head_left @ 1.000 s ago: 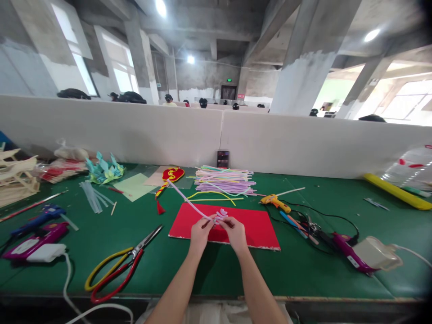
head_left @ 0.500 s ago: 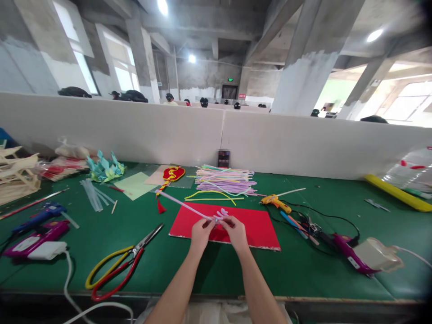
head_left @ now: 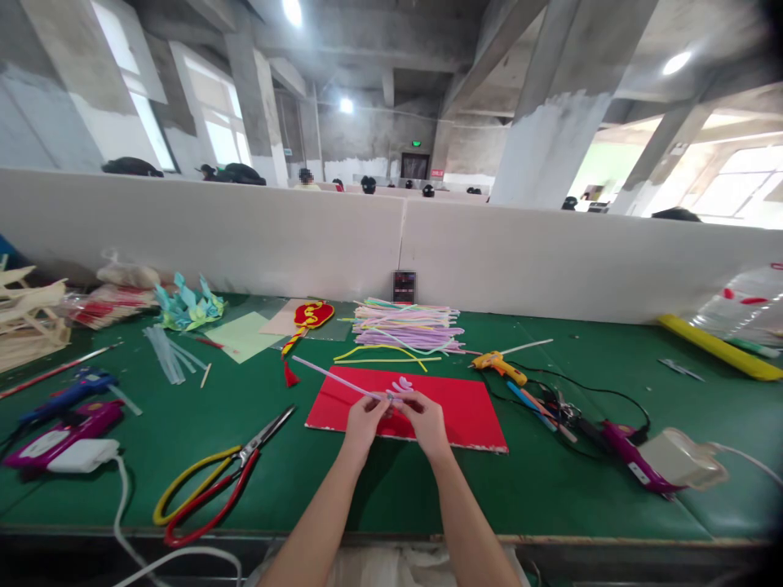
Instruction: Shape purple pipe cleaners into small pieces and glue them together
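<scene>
My left hand point(head_left: 362, 420) and my right hand point(head_left: 425, 420) meet over a red card sheet point(head_left: 465, 408) on the green table point(head_left: 391, 481). Both pinch a pale pink pipe cleaner point(head_left: 333, 377). Its long free end runs up and to the left from my left fingers. A small looped, curled part point(head_left: 402, 384) of it sticks up between my fingertips.
A stack of pastel pipe cleaners point(head_left: 407, 324) lies behind the card. Yellow-and-red scissors point(head_left: 214, 481) lie at the left front. A yellow glue gun point(head_left: 498, 366) and a purple glue gun point(head_left: 633, 465) with cables sit right. More glue guns point(head_left: 61, 412) lie left. A white partition point(head_left: 391, 253) backs the table.
The pipe cleaner's free end has swung down and to the left, lying lower over the table. Both hands stay pinched on it at the same spot.
</scene>
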`<control>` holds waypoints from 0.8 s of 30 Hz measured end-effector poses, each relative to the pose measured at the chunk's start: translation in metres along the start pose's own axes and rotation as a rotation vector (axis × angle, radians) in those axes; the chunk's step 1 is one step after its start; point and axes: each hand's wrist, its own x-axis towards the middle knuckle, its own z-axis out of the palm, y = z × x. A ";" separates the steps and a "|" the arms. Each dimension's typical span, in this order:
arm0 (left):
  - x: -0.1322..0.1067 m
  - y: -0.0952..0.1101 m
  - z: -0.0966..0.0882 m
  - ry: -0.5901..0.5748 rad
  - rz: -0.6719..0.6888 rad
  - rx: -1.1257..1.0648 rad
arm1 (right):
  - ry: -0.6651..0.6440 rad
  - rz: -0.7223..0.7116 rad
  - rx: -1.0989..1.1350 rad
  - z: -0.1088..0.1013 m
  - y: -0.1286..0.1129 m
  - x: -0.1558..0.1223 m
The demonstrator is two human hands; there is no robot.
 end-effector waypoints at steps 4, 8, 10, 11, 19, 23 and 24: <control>-0.001 0.002 0.001 -0.024 0.019 0.010 | 0.031 -0.007 -0.024 -0.002 0.003 0.001; -0.004 0.008 0.003 -0.066 0.042 0.053 | 0.040 -0.002 -0.039 -0.004 0.005 0.002; -0.004 0.009 0.002 -0.070 0.051 0.086 | 0.027 0.011 -0.048 -0.004 0.006 0.002; -0.004 0.010 0.002 -0.068 0.056 0.106 | 0.020 0.016 -0.056 -0.003 0.006 0.002; -0.003 0.013 0.000 -0.094 0.117 0.294 | 0.021 0.022 -0.126 -0.006 0.005 0.006; -0.013 0.033 -0.018 -0.046 0.302 0.727 | 0.200 0.059 -0.161 -0.036 0.011 0.014; -0.015 0.040 -0.027 0.020 0.343 0.890 | 0.258 0.072 -0.164 -0.044 0.014 0.016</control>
